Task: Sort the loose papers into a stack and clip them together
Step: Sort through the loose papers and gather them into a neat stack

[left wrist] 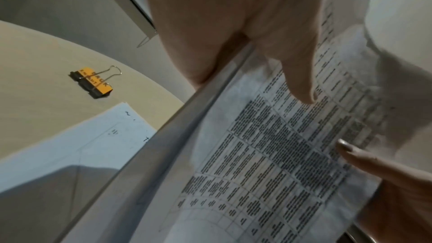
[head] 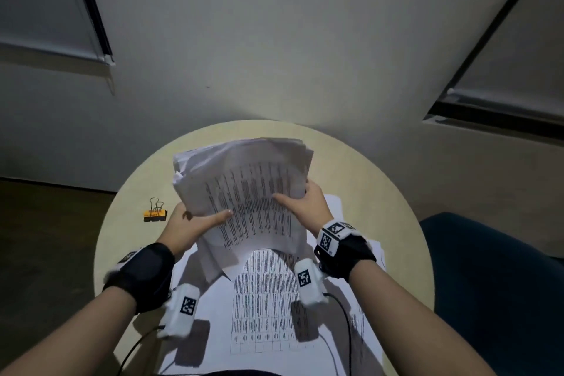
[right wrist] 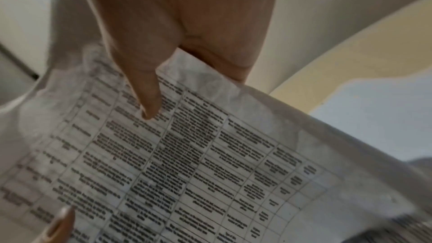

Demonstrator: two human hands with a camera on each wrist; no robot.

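Observation:
A thick bundle of printed papers (head: 244, 180) is held upright above the round table (head: 128, 192), its top bending away from me. My left hand (head: 195, 221) grips its left edge, thumb across the printed front sheet (left wrist: 268, 154). My right hand (head: 302, 200) grips the right edge, thumb on the front sheet (right wrist: 187, 154). More loose printed sheets (head: 262, 299) lie flat on the table below the bundle. An orange and black binder clip (head: 155, 213) lies on the table left of my left hand, apart from it; the left wrist view shows this clip (left wrist: 93, 82) too.
The round beige table stands against a pale wall (head: 274, 40). A dark blue chair (head: 494, 284) is at the right. Cables (head: 341, 320) run from the wrist cameras across the loose sheets. A blank sheet (left wrist: 70, 145) lies under the bundle's left edge.

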